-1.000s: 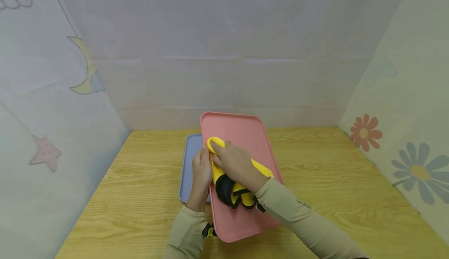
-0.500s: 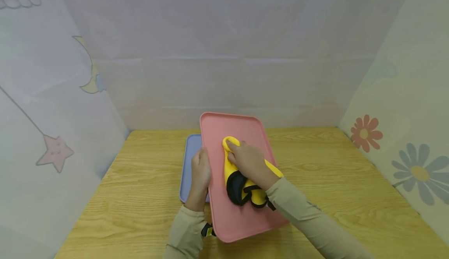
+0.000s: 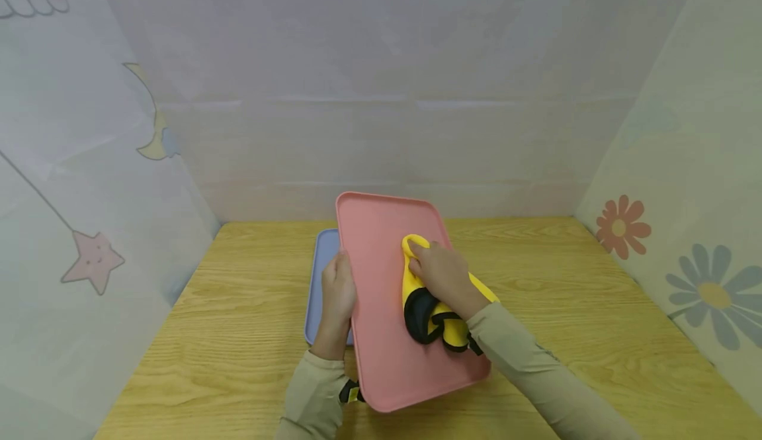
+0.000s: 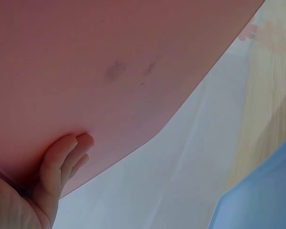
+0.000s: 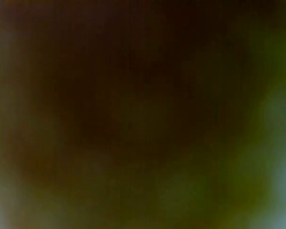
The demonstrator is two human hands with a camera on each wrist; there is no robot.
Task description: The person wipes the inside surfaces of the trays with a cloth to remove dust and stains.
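My left hand [image 3: 338, 289] grips the left edge of a pink tray [image 3: 381, 334], which is held up tilted above the table. In the left wrist view, the fingers [image 4: 62, 155] of that hand lie against the tray's underside [image 4: 109, 105], where a few dark smudges show. My right hand [image 3: 445, 273] holds a bunched yellow cloth with black trim [image 3: 413, 284] against the tray's upper face, toward its right side. Part of the cloth is hidden under the hand. The right wrist view is dark and blurred.
A blue tray [image 3: 322, 264] lies on the wooden table [image 3: 238, 334], partly covered by the pink tray. Pale wall sheets [image 3: 381, 142] with printed shapes enclose the table at the back and both sides.
My right hand has slid the yellow cloth rightward across the pink tray, from its left edge toward its right side. The left hand keeps its grip, and the tray has shifted slightly left.
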